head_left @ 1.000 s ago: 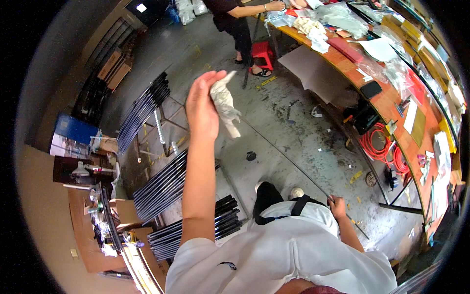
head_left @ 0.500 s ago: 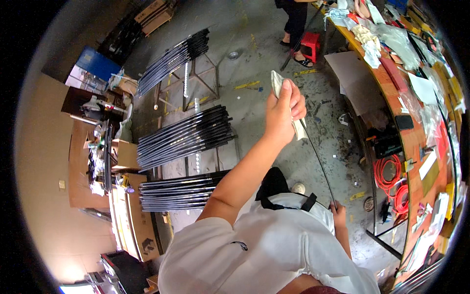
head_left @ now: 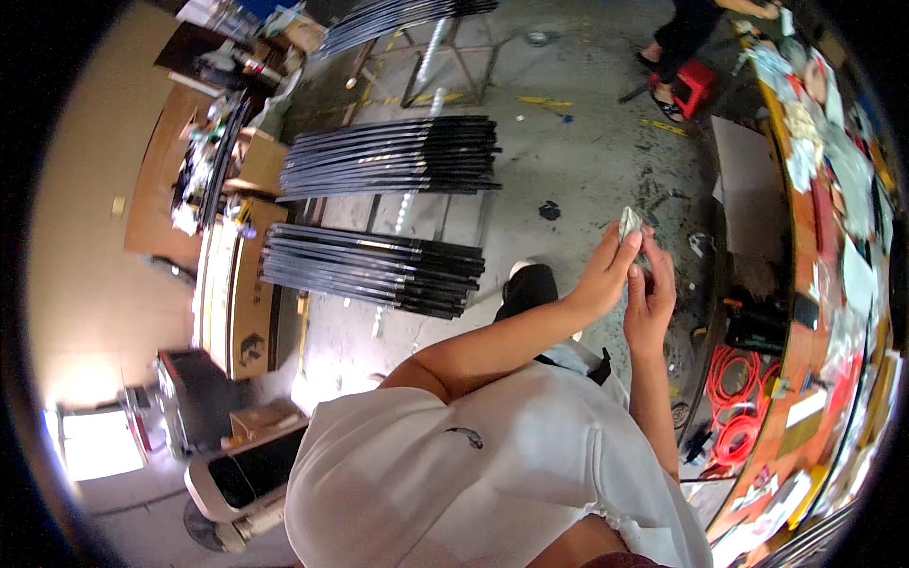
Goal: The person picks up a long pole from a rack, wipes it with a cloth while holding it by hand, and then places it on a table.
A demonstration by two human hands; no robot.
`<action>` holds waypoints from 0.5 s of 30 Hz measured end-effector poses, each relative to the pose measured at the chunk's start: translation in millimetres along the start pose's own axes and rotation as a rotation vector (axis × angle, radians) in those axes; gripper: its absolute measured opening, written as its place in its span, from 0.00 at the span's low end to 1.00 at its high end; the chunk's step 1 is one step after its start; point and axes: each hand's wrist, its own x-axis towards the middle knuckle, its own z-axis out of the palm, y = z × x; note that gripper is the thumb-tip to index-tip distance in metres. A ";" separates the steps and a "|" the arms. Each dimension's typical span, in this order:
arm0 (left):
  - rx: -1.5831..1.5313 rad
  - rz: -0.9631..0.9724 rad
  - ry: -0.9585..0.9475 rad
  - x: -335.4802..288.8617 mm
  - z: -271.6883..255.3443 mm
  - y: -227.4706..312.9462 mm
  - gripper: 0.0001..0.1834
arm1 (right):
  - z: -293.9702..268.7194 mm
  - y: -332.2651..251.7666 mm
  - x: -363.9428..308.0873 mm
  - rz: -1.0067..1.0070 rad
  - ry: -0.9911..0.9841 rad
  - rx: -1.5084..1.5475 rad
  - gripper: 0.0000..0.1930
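In front of my body, my left hand (head_left: 604, 270) is closed round a folded off-white cloth (head_left: 628, 221), which pokes up above the thumb. Right beside it, my right hand (head_left: 651, 298) is raised with fingers curved and the thumb apart from them. Its fingertips come close to the cloth; whether they touch it I cannot tell. No rod can be made out between the hands. To the left, bundles of black rods (head_left: 379, 270) and more black rods (head_left: 393, 156) lie across a metal rack.
On the right runs a long cluttered workbench (head_left: 803, 364), with coiled red hose (head_left: 734, 440) below its edge. Another person (head_left: 684, 43) stands at the far right near a red stool (head_left: 696, 87). Cardboard boxes (head_left: 227, 293) line the left wall.
My left hand has come down and to the right with the cloth. My right hand has risen beside it. The dark rod seen between them no longer shows. The view has turned.
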 end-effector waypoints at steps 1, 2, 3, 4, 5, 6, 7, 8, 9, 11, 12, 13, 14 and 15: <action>0.026 0.046 -0.018 0.0 -10.6 -5.7 0.25 | 7.9 0.9 -1.3 0.099 -0.026 0.024 0.19; 0.049 0.090 -0.038 1.4 -21.3 -13.6 0.26 | 12.8 0.6 -4.1 0.200 -0.051 0.041 0.19; 0.074 0.133 -0.062 3.1 -30.1 -18.8 0.27 | 17.9 1.4 -5.7 0.300 -0.073 0.053 0.19; 0.012 0.050 -0.084 1.6 -37.1 -22.0 0.29 | 23.7 6.5 -5.5 0.101 -0.071 -0.065 0.19; -0.055 -0.037 -0.114 -4.3 -41.7 -20.3 0.30 | 29.7 12.9 -6.9 0.079 -0.055 -0.071 0.18; -0.124 -0.123 -0.146 -6.6 -46.4 -19.6 0.31 | 36.1 19.5 -7.5 0.058 -0.037 -0.078 0.17; -0.137 -0.141 -0.146 -3.4 -50.4 -22.7 0.32 | 41.1 23.9 -5.9 0.037 -0.017 -0.085 0.17; -0.157 -0.162 -0.144 0.3 -54.5 -29.6 0.34 | 45.0 27.3 -4.1 0.119 -0.031 -0.023 0.16; -0.177 -0.184 -0.143 4.7 -60.1 -33.4 0.35 | 48.8 30.9 -1.2 0.203 -0.042 0.037 0.15; -0.205 -0.260 -0.121 17.1 -81.2 -32.9 0.37 | 50.6 42.0 2.8 0.353 -0.058 0.138 0.14; -0.257 -0.302 -0.099 25.6 -96.3 -34.7 0.37 | 47.4 54.6 0.3 0.417 -0.052 0.176 0.14; -0.308 -0.344 -0.077 36.8 -110.6 -39.3 0.37 | 46.1 62.4 -0.3 0.482 -0.046 0.214 0.14; -0.291 -0.191 0.082 51.8 -128.4 -71.9 0.35 | 47.1 60.4 4.8 0.467 -0.054 0.145 0.13; -0.372 -0.246 0.207 67.1 -157.8 -101.9 0.31 | 46.9 58.0 7.1 0.613 -0.024 0.130 0.13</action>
